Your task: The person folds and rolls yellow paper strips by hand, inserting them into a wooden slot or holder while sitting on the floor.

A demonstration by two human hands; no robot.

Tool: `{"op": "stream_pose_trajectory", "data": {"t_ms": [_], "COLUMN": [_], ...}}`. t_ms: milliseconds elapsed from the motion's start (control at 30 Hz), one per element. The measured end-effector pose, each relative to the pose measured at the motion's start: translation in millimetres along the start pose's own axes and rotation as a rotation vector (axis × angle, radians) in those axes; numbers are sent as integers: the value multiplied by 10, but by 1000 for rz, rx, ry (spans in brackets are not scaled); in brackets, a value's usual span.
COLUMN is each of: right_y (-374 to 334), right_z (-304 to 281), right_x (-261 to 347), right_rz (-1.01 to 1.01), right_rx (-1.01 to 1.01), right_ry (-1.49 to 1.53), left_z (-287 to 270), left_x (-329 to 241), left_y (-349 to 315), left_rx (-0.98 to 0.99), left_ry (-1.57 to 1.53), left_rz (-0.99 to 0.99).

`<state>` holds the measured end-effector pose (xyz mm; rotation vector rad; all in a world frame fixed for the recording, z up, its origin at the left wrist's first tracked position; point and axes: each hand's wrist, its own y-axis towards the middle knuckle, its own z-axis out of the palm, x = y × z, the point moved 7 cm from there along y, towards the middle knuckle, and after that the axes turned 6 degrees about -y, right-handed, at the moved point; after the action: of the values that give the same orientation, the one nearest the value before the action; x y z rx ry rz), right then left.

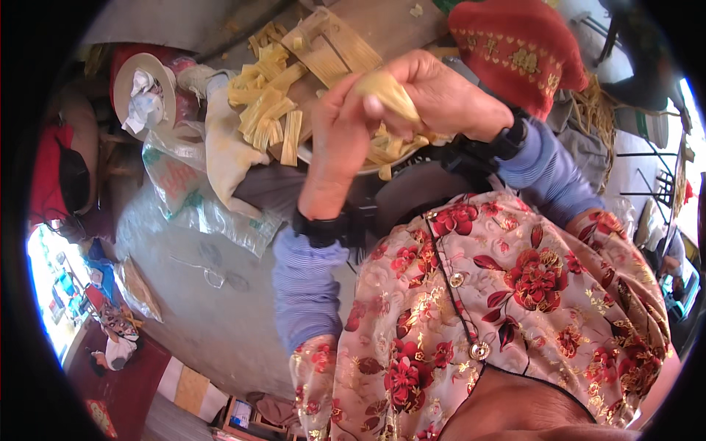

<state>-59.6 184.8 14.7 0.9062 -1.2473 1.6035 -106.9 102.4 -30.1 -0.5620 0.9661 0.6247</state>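
Observation:
Both my hands are raised close together over my lap, working on a folded yellow husk strip (393, 95), apparently corn husk. My left hand (334, 136) pinches its near end with the thumb. My right hand (445, 99) is closed round its upper side, the fingers curled over it. Just beneath the hands, a pale-rimmed dish (304, 153) holds more yellow strips, partly hidden by my wrists. To the left lies a loose heap of husk strips (265, 103). Beyond the hands are flat, wooden-looking yellow slats (320, 44).
A red knitted cloth with a gold pattern (515, 51) sits at the upper right. Further left are a white sack (224, 147), a clear plastic bag (176, 165) and a round container with crumpled white paper (168, 92). Dried stalks (594, 117) lie at the right.

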Motion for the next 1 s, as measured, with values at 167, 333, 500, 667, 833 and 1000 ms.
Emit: {"op": "stream_pose_trajectory", "data": {"t_ms": [167,333,500,667,833,1000], "right_y": [63,5,-16,124,94,70], "right_z": [-521,-515,-560,-660,-393,-429], "right_x": [-219,-137,-218,-694,-993,-1020], "right_rz": [-415,-464,-473,-68,169,140], "right_rx": [-637,-686,-658,-373,-194,-71], "right_ry": [-751,-1160,-1154,-932,345,373], "left_z": [156,137,4,9,178,190], "left_x": [303,473,658,166,-37,68], "left_y": [46,107,55,129,-61,-76], "left_rx": [25,109,281,145,34,137], "left_ry": [-147,-301,-292,998,1090,904], "left_rz": [-215,-329,-498,281,779,524]}}
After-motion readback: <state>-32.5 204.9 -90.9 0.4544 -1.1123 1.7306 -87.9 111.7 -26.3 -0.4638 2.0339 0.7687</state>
